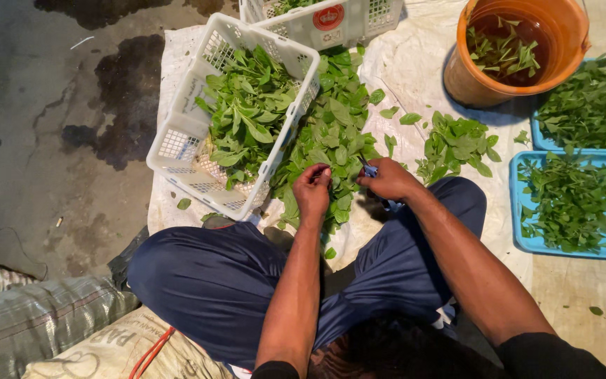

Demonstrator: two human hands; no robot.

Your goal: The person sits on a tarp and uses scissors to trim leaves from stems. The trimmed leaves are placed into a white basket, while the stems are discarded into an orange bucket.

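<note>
Head view, looking down on a seated person with crossed legs in dark blue trousers (226, 281). The left hand (312, 191) rests on a heap of green leaves (334, 133) spread on a white woven sheet (415, 63) laid over the concrete floor (43, 140); its fingers (319, 173) are curled closed, pinching a leaf or stem from the heap. The right hand (389, 179) lies just beside it, near the heap's right edge, fingers folded shut around a small blue-handled tool (369, 169), of which only a bit shows above the knuckles; what kind of tool it is cannot be told. A white slotted plastic basket (177, 144), tilted and filled with more of the same leaves, touches the heap on its left side; a second white basket (345, 21) stands behind it at the upper edge. A smaller loose pile of leaves (457, 144) lies on the sheet to the right of the hands. An orange bucket (562, 42) holding dark liquid with floating leaves stands at upper right. Two light blue trays (520, 210) heaped with leafy sprigs lie at the right edge. Woven sacks (43, 319) lie at lower left beside the person's knee. The floor shows dark wet patches.
</note>
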